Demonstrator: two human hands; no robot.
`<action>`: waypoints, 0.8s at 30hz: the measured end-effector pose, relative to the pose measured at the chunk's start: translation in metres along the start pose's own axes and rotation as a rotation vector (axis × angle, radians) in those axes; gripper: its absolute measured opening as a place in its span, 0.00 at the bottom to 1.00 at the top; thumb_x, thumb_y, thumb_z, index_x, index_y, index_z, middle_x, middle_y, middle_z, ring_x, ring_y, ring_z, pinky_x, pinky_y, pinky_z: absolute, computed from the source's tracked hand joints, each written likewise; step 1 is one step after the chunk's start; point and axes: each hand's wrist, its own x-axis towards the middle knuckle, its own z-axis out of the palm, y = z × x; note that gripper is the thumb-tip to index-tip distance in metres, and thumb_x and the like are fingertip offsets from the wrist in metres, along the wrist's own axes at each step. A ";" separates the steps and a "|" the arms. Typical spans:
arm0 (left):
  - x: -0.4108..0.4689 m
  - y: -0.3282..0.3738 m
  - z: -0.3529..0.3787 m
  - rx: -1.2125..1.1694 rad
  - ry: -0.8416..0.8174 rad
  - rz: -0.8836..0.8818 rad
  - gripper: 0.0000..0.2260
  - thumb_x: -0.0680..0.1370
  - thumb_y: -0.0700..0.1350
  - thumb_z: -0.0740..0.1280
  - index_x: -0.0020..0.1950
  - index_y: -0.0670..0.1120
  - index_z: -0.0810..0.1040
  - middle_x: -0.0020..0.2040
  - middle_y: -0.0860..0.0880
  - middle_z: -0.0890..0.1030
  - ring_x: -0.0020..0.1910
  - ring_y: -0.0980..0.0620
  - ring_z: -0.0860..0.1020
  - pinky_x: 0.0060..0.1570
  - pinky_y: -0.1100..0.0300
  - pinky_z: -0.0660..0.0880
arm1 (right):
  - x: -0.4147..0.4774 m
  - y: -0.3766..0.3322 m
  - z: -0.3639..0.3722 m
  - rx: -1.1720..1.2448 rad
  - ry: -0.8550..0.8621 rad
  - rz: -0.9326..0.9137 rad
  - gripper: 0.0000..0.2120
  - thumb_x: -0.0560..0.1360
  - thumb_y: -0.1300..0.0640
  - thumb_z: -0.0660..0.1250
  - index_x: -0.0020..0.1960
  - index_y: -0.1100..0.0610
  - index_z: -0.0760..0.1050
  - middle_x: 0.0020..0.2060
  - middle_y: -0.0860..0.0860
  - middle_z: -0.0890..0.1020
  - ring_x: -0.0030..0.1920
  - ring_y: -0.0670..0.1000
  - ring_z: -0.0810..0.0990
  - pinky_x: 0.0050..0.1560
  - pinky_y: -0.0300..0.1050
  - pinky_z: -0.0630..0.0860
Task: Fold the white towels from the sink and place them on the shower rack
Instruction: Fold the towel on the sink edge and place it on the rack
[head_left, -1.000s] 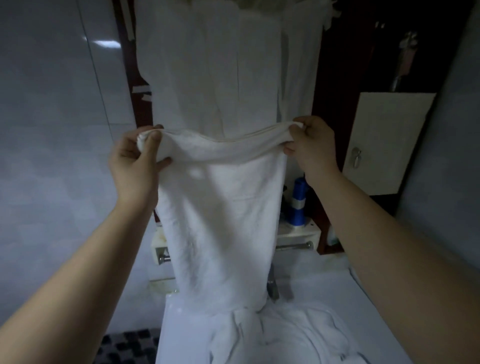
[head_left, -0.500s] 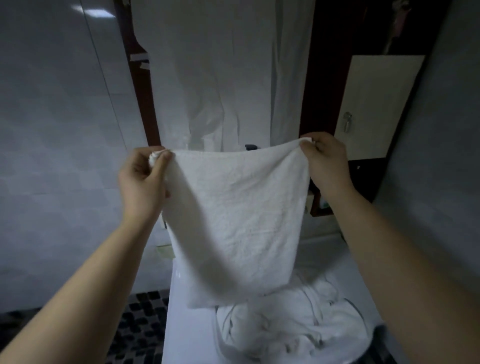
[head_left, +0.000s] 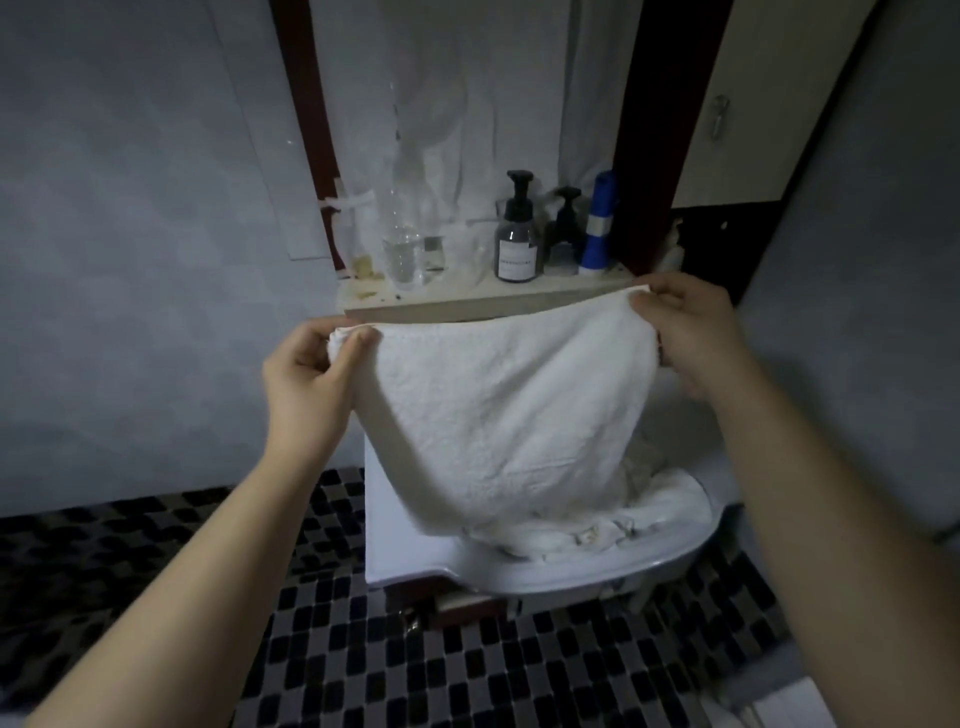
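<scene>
From the head camera, your left hand (head_left: 306, 376) and right hand (head_left: 691, 338) each have their fingers (head_left: 358, 340) pinched shut on a top corner of the folded towel (head_left: 509, 415), which hangs over the sink (head_left: 597, 574). More towels (head_left: 644, 512) wait in the basin; no rack shows. The towel hangs shorter than a second ago, and your view has tipped downward.
</scene>
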 end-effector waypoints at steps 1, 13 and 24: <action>-0.009 -0.006 -0.004 0.013 -0.022 -0.027 0.03 0.75 0.55 0.74 0.44 0.57 0.84 0.39 0.57 0.84 0.33 0.60 0.77 0.30 0.64 0.74 | -0.005 0.009 0.000 -0.003 -0.008 0.031 0.09 0.76 0.55 0.70 0.42 0.43 0.83 0.38 0.41 0.86 0.38 0.43 0.84 0.30 0.38 0.77; -0.073 -0.091 -0.007 0.040 -0.160 -0.373 0.03 0.77 0.51 0.74 0.46 0.53 0.85 0.41 0.50 0.84 0.37 0.56 0.79 0.33 0.60 0.77 | -0.026 0.115 0.009 -0.162 -0.185 0.298 0.06 0.76 0.61 0.70 0.45 0.52 0.85 0.44 0.51 0.86 0.46 0.53 0.83 0.49 0.46 0.77; -0.076 -0.168 0.030 0.145 -0.071 -0.598 0.02 0.78 0.52 0.72 0.49 0.57 0.85 0.46 0.47 0.83 0.42 0.55 0.81 0.40 0.56 0.80 | 0.016 0.221 0.056 -0.126 -0.117 0.262 0.13 0.77 0.62 0.69 0.42 0.44 0.82 0.39 0.38 0.85 0.40 0.35 0.81 0.42 0.27 0.74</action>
